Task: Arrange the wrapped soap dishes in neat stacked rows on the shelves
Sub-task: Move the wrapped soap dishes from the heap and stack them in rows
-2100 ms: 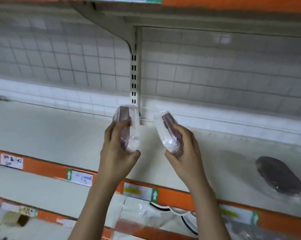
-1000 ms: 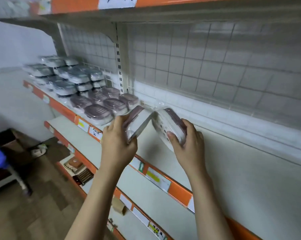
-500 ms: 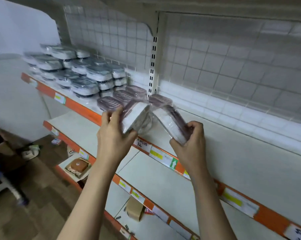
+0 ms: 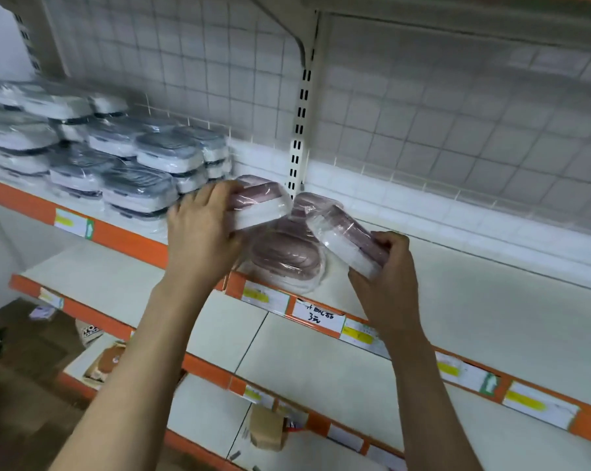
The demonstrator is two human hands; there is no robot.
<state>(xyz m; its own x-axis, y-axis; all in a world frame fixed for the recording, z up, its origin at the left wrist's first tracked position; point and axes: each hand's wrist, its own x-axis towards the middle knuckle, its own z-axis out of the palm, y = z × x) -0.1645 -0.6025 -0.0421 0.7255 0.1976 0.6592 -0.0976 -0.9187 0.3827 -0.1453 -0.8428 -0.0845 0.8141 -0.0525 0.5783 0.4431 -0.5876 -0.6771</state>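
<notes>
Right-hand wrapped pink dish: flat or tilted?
Tilted. The plastic-wrapped pink soap dish slants in the right hand, above the shelf.

The soap dishes (image 4: 287, 260) are wrapped in shiny, see-through plastic that crinkles. The shelf (image 4: 474, 300) at 3 o'clock looks like smooth, dull painted metal. Paper labels (image 4: 318, 317) stick along its front edge. The back wall (image 4: 423, 130) is wire mesh.

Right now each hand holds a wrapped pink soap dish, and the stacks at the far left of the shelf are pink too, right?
Not quite. The left hand and right hand each hold a pink dish, but the head view shows the far-left stacks are grey and white, not pink.
</notes>
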